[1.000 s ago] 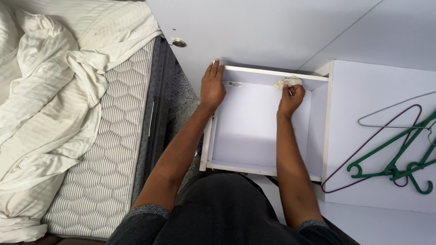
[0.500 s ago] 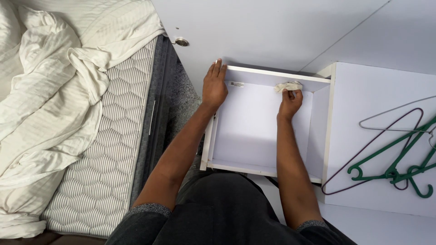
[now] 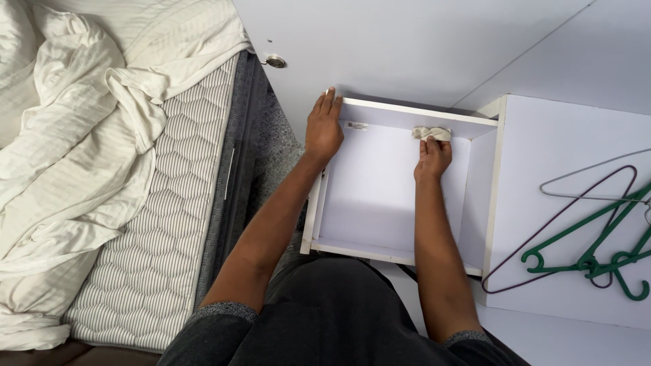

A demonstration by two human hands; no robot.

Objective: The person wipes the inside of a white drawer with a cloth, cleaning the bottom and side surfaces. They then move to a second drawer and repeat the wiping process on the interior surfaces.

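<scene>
- My right hand [image 3: 432,157] was curled shut around a small pale cloth [image 3: 432,133], pressing it into the far inside corner of the white drawer [image 3: 380,196], where the floor meets the back wall.
- The cloth bunched out just past my fingertips, touching the back wall, so it sat ahead of my knuckles rather than under my palm; I judged that grip let me push into the seam.
- My left hand [image 3: 323,125] lay flat and open on the drawer's left rim, fingers spread toward the far corner, holding nothing; I think it was there to brace the drawer.
- The drawer held nothing but the cloth and a small label [image 3: 357,125] near my left hand.
- Hangers [image 3: 588,254], green and dark, lay well apart on the white board to my right.
- A bed [image 3: 129,224] with rumpled sheets stood on my left.
</scene>
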